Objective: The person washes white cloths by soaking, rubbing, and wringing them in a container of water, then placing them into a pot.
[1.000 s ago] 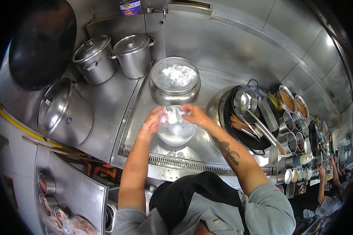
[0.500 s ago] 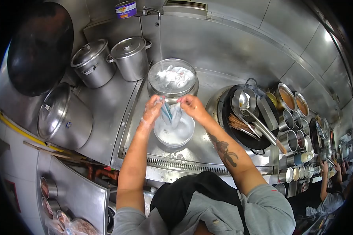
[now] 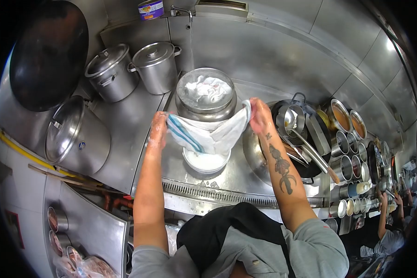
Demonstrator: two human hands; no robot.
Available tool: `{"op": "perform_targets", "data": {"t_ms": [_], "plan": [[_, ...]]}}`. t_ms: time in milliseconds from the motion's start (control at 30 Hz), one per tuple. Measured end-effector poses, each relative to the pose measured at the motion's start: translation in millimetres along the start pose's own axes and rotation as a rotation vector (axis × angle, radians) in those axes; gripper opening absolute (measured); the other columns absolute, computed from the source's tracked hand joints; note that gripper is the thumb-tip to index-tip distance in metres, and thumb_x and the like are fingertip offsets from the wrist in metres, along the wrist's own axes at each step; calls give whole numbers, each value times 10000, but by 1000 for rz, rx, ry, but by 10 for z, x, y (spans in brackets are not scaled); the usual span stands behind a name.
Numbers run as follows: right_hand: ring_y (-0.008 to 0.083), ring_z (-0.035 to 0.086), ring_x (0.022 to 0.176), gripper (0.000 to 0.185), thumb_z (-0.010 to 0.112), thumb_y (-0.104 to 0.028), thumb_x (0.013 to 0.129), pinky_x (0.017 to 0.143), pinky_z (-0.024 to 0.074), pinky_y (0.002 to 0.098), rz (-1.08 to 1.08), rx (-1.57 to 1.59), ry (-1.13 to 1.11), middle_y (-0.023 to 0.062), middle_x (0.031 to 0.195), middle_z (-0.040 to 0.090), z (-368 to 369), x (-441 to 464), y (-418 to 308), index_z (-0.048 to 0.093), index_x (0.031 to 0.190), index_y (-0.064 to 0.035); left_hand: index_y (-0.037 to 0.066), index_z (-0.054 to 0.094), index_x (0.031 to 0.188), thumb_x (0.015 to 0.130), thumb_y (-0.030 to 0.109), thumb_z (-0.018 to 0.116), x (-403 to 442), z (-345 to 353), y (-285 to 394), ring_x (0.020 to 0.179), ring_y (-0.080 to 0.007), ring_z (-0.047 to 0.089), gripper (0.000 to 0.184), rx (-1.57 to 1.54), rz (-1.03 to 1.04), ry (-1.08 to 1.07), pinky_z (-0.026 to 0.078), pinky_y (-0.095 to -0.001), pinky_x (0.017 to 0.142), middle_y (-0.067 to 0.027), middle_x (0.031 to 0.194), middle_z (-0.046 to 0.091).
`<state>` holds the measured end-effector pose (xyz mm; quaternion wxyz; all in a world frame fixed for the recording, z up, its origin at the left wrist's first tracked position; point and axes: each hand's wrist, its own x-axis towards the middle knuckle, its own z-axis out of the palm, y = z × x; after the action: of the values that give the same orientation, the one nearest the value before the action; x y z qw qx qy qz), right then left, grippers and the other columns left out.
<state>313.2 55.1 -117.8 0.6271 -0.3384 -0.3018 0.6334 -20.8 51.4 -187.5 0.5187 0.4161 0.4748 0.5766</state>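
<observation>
A white cloth with blue stripes hangs spread between my two hands. My left hand is closed on its left corner, and my right hand grips the right corner. Below the cloth's lower edge is a white bowl of cloudy, whitish water, partly covered from view. Behind the cloth stands a round metal pot full of water, with crumpled white cloths in it. A thin stream runs down from the faucet behind that pot.
Lidded steel pots stand at the back left. On the right a black wok holds a ladle and strainer, beside several metal containers. A large dark wok leans at far left. A co-worker's arms show at far right.
My hands have moved apart, left and right, and the bunched cloth is now stretched wide between them, above the white bowl.
</observation>
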Motion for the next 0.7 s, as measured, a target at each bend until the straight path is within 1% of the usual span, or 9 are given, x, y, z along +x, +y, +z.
{"op": "perform_targets", "data": {"t_ms": [133,200,267,367,400,500,533,667,700], "plan": [[84,511,596,64,521,-96,878,510,425,207,41,-161,-150,1,735,559,108,36,116,568,885,-52,82,530,963,838,197,558,-111,186,-158,761,-133,495,172,109,-21,-161,423,-274,687,-4,861,525],[77,517,622,81,531,-120,896,551,427,214,34,-224,-239,-11,755,567,353,-97,161,579,872,-59,64,525,1094,817,179,642,-194,491,-95,876,-152,523,323,633,187,-261,457,-314,755,-34,934,558],[76,529,666,83,540,-126,899,602,435,221,63,-231,-299,-8,798,581,421,-109,217,587,893,-57,68,475,1243,775,148,709,-388,878,110,975,-183,539,528,518,453,-225,461,-335,840,-73,1064,577],[85,554,740,90,554,-120,891,661,451,230,111,-307,-352,6,862,599,436,-148,284,591,930,-48,86,413,1331,755,158,738,-583,1134,601,1009,-206,553,665,460,520,-446,458,-340,874,-103,1194,550],[91,566,766,92,562,-113,882,676,459,232,111,-320,-354,12,879,603,400,-147,347,590,935,-43,61,536,1187,782,195,717,-566,1159,646,1075,-189,540,464,440,402,-481,433,-336,909,-116,1160,580],[104,586,858,154,591,-118,869,735,473,244,75,-255,-409,24,956,612,329,-209,412,585,1006,-48,41,600,1018,809,173,689,-330,1066,412,945,-186,583,262,590,340,-462,453,-336,829,-94,998,634],[110,587,874,184,596,-126,869,752,475,255,48,-258,-407,27,978,613,298,-235,435,582,1035,-47,19,592,870,853,166,625,-389,1098,442,792,-176,589,152,580,406,-400,464,-317,727,-114,835,630],[136,587,921,305,625,-199,865,817,471,301,-115,-555,-691,47,1015,629,81,-215,781,584,1120,-37,47,617,897,863,174,644,-241,1152,276,791,-94,539,134,466,458,-416,441,-260,711,-28,825,613],[141,587,922,326,632,-222,861,826,468,305,-17,-666,-678,54,1011,634,7,-225,835,588,1122,-31,48,617,896,866,168,642,-222,1194,352,779,-81,531,127,441,467,-429,437,-247,702,-22,822,610]]}}
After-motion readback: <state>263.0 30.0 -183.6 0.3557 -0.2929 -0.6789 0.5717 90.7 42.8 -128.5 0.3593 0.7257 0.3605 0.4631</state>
